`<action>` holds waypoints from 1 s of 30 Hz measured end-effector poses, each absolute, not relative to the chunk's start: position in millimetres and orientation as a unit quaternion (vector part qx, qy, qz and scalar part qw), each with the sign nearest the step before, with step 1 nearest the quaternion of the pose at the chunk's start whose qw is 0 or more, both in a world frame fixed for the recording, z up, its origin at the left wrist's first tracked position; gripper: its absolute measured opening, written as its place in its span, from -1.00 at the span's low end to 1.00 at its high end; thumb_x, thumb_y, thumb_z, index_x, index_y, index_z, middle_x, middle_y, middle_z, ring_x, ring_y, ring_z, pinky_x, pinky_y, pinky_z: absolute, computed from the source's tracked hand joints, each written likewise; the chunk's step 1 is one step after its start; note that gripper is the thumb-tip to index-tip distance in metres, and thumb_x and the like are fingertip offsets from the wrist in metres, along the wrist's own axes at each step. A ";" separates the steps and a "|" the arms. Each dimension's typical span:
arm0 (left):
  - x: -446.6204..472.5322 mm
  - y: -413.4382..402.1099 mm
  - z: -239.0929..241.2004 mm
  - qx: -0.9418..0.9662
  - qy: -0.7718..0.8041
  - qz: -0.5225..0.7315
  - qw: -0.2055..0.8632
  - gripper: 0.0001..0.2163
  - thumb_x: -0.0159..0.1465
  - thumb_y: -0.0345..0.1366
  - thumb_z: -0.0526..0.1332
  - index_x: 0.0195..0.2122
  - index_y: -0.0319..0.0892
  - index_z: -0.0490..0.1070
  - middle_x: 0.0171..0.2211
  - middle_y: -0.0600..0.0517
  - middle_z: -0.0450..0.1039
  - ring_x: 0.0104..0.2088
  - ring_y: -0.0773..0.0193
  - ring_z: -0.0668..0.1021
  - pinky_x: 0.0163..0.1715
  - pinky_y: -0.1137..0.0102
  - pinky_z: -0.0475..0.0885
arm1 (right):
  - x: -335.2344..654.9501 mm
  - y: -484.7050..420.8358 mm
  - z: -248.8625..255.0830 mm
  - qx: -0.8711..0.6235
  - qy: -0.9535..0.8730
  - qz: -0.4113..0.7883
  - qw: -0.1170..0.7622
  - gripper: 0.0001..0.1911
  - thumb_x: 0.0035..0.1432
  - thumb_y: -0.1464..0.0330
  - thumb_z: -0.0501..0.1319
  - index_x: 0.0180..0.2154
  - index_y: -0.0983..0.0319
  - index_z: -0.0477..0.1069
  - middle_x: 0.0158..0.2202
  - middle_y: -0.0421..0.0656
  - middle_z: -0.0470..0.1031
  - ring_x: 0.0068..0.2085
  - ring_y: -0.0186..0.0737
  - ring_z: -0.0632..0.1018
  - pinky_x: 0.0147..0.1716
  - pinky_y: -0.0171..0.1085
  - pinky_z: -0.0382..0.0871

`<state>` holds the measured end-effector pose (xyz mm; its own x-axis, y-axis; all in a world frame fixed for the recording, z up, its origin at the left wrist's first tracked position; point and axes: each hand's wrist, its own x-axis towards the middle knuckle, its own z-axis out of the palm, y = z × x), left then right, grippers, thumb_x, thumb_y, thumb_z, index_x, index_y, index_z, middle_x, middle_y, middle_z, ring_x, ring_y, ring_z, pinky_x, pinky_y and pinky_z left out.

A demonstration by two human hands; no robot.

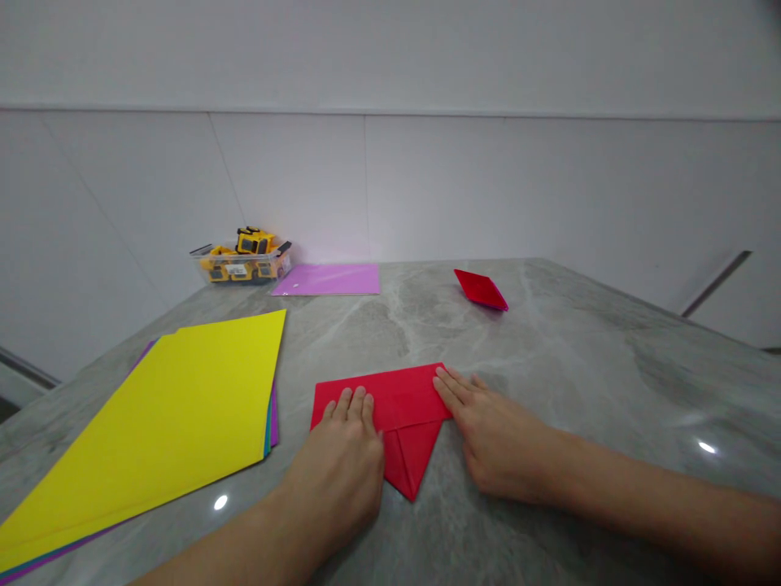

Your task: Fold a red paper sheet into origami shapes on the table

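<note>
Flat on the table in front of me lies a folded sheet of red paper, with a straight band along its far side and a triangular point toward me. Creases run down the triangle. My left hand presses on its left part, fingers stretched out flat, hiding that area. At the right end, the fingertips of my right hand rest on the paper's corner and edge, fingers extended. Neither hand is wrapped around anything. Farther back on the right sits another folded red paper piece, with a pinkish edge showing.
A stack of large coloured sheets, yellow on top, lies at the left. Toward the wall are a purple sheet pack and a clear plastic box holding yellow toy vehicles. The grey marble-patterned table ends at a white wall.
</note>
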<state>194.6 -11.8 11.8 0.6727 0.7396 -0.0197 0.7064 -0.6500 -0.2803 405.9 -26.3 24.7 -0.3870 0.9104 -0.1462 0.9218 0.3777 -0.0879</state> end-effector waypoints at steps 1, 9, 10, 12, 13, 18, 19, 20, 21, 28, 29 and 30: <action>192.5 -12.1 12.0 -0.904 -0.402 0.066 0.131 -0.54 0.22 -0.44 -0.01 0.12 -0.60 0.30 0.12 -0.53 0.23 0.13 -0.24 0.36 0.07 -0.02 0.33 | 409.1 -25.5 26.3 0.554 0.827 -0.082 0.040 -0.10 -0.12 0.45 0.08 0.29 0.58 -0.06 0.32 0.24 -0.08 0.32 0.16 0.04 0.25 0.13 0.00; 188.2 -19.5 19.6 -0.919 -0.377 -0.056 0.102 -0.60 0.35 -0.33 -0.10 -0.31 -0.29 0.55 -0.40 -0.22 0.57 -0.40 0.04 0.61 -0.39 0.18 0.53 | 414.7 20.7 22.3 0.558 0.812 -0.170 -0.039 -0.33 0.33 0.12 -0.19 0.31 0.41 -0.03 0.36 0.06 -0.12 0.34 0.21 -0.10 0.24 0.22 -0.10; 190.6 -18.2 22.2 -0.924 -0.366 -0.079 0.077 -0.61 0.35 -0.32 -0.08 -0.37 -0.25 0.55 -0.48 -0.14 0.54 -0.47 0.11 0.58 -0.42 0.23 0.51 | 415.3 27.8 18.8 0.563 0.809 -0.157 -0.060 -0.28 0.31 0.05 -0.15 0.31 0.38 -0.03 0.36 0.04 -0.13 0.34 0.25 -0.13 0.23 0.25 -0.14; 194.4 -11.6 27.9 -0.922 -0.367 -0.127 0.012 -0.66 0.34 -0.29 -0.02 -0.38 -0.20 0.56 -0.52 -0.06 0.50 -0.49 0.19 0.54 -0.43 0.30 0.47 | 417.8 38.5 11.7 0.564 0.812 -0.130 -0.080 -0.17 0.22 -0.06 -0.02 0.32 0.33 -0.04 0.37 0.06 -0.16 0.34 0.29 -0.14 0.23 0.26 -0.18; 195.2 -6.4 30.1 -0.914 -0.379 -0.137 -0.044 -0.70 0.32 -0.24 0.05 -0.36 -0.18 0.57 -0.48 -0.04 0.50 -0.46 0.22 0.54 -0.43 0.35 0.45 | 419.5 41.9 8.8 0.558 0.816 -0.128 -0.082 -0.15 0.19 -0.08 0.01 0.32 0.31 -0.04 0.36 0.06 -0.16 0.34 0.29 -0.13 0.23 0.25 -0.18; 190.0 22.4 23.5 -0.899 -0.360 -0.151 -0.198 -0.72 0.33 -0.20 0.09 -0.02 -0.10 0.49 -0.20 0.01 0.52 -0.24 0.26 0.54 -0.22 0.38 0.44 | 424.9 47.7 4.3 0.536 0.831 -0.131 -0.073 -0.11 0.16 -0.14 -0.01 0.33 0.28 -0.07 0.37 0.05 -0.15 0.35 0.20 -0.11 0.24 0.22 -0.22; 189.3 26.1 19.3 -0.918 -0.332 -0.152 -0.158 -0.71 0.32 -0.23 0.11 0.02 -0.10 0.47 -0.01 -0.03 0.46 -0.08 0.20 0.50 -0.06 0.31 0.39 | 424.8 48.7 4.3 0.535 0.832 -0.129 -0.073 -0.11 0.17 -0.14 -0.02 0.32 0.29 -0.06 0.37 0.04 -0.15 0.35 0.19 -0.10 0.24 0.22 -0.23; 189.2 28.5 15.3 -0.932 -0.311 -0.148 -0.110 -0.69 0.33 -0.25 0.09 0.05 -0.12 0.44 0.07 -0.05 0.40 0.00 0.13 0.44 0.03 0.23 0.34 | 424.2 50.0 4.1 0.533 0.834 -0.123 -0.077 -0.11 0.17 -0.15 -0.04 0.32 0.30 -0.05 0.37 0.04 -0.14 0.35 0.17 -0.09 0.24 0.21 -0.24; 189.7 29.6 12.0 -0.941 -0.300 -0.139 -0.073 -0.68 0.35 -0.24 0.06 0.06 -0.16 0.43 0.07 -0.08 0.41 -0.01 0.10 0.44 0.03 0.18 0.34 | 423.4 51.7 3.6 0.534 0.833 -0.117 -0.084 -0.13 0.19 -0.14 -0.05 0.31 0.30 -0.03 0.36 0.04 -0.14 0.35 0.14 -0.07 0.25 0.19 -0.24; 204.3 13.7 14.2 -0.952 -0.281 -0.108 0.050 -0.66 0.36 -0.35 -0.04 -0.02 -0.39 0.44 -0.10 -0.25 0.44 -0.14 0.01 0.44 -0.09 0.09 0.40 | 414.3 64.3 -1.8 0.573 0.806 -0.095 -0.112 -0.12 0.19 -0.13 -0.04 0.27 0.41 0.08 0.34 0.14 -0.07 0.32 0.17 0.03 0.23 0.19 -0.13; 207.3 10.4 15.6 -0.953 -0.279 -0.099 0.062 -0.66 0.34 -0.37 -0.04 -0.05 -0.42 0.45 -0.13 -0.27 0.43 -0.14 0.01 0.44 -0.09 0.11 0.40 | 413.3 65.3 -1.7 0.576 0.804 -0.094 -0.113 -0.11 0.18 -0.14 -0.05 0.27 0.40 0.08 0.34 0.14 -0.06 0.32 0.17 0.03 0.23 0.19 -0.12; 210.3 7.6 16.6 -0.953 -0.279 -0.091 0.071 -0.67 0.33 -0.39 -0.03 -0.08 -0.44 0.46 -0.16 -0.27 0.42 -0.14 0.01 0.44 -0.09 0.13 0.41 | 412.4 66.1 -1.6 0.579 0.802 -0.094 -0.113 -0.11 0.17 -0.15 -0.04 0.27 0.40 0.08 0.34 0.14 -0.06 0.32 0.16 0.03 0.23 0.19 -0.13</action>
<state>210.3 7.6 16.6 0.8277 0.5190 0.2134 0.5450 -0.8341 -0.0852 412.4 66.1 -1.6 -0.3031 0.9502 0.0724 0.9075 0.3110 -0.2822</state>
